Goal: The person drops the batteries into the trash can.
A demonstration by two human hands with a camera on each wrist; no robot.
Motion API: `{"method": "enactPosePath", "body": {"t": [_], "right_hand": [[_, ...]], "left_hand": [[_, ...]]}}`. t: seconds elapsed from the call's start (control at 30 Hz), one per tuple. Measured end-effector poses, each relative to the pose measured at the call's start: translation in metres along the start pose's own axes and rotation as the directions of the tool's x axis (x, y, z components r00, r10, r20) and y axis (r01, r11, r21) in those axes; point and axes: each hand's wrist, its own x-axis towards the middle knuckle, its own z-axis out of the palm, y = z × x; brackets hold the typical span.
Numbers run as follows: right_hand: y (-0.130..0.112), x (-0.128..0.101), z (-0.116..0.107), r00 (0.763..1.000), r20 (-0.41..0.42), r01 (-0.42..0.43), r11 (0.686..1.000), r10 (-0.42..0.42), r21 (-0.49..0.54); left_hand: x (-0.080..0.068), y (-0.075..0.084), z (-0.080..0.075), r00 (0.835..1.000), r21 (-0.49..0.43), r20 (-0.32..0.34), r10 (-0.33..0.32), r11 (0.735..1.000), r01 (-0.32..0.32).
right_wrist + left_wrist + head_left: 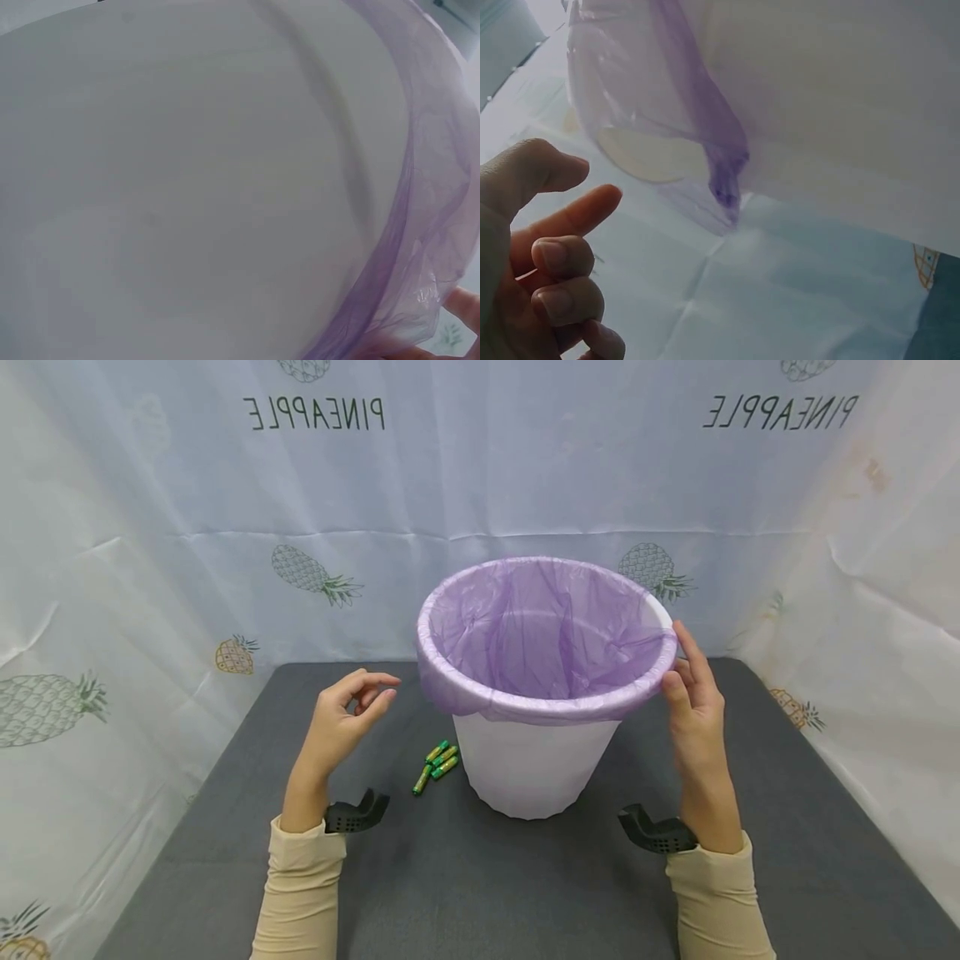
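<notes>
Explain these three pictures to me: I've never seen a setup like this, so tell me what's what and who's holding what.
No machine here: a person works with two bare hands and wears three cameras. The wide picture comes from the head camera, looking down. The other two come from wrist cameras, very close up. On the grey table stands a white bin lined with a purple bag. A few green batteries lie beside it. The right hand touches the bag's edge at the bin's rim. The left hand hovers near the bin, fingers loosely curled, holding nothing. A pineapple-print sheet hangs behind.
</notes>
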Motion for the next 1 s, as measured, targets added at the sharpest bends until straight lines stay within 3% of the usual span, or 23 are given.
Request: {"method": "enactPosePath", "body": {"t": [0.27, 0.5, 0.73, 0.87, 1.0], "right_hand": [[0.006, 0.002, -0.003, 1.0, 0.008, 0.014, 0.999, -0.014, 0.053], [0.005, 0.003, -0.002, 0.998, 0.057, 0.036, 0.995, -0.041, 0.091], [0.001, 0.003, -0.001, 0.995, 0.084, 0.043, 0.992, -0.054, 0.122], [0.0, 0.001, -0.001, 0.998, 0.064, 0.017, 0.994, -0.024, 0.112], [0.001, 0.001, 0.0, 0.999, 0.033, -0.001, 0.995, -0.002, 0.097]], "left_hand": [[-0.007, -0.019, 0.005, 0.99, -0.006, 0.104, -0.095, 0.995, 0.096], [-0.009, -0.031, 0.006, 0.95, 0.038, 0.24, -0.201, 0.98, 0.198], [-0.009, -0.042, 0.01, 0.93, 0.046, 0.302, -0.212, 0.977, 0.208], [-0.014, -0.049, 0.011, 0.921, 0.061, 0.336, -0.198, 0.98, 0.189], [-0.018, -0.06, 0.012, 0.904, 0.068, 0.363, -0.225, 0.974, 0.215]]}}
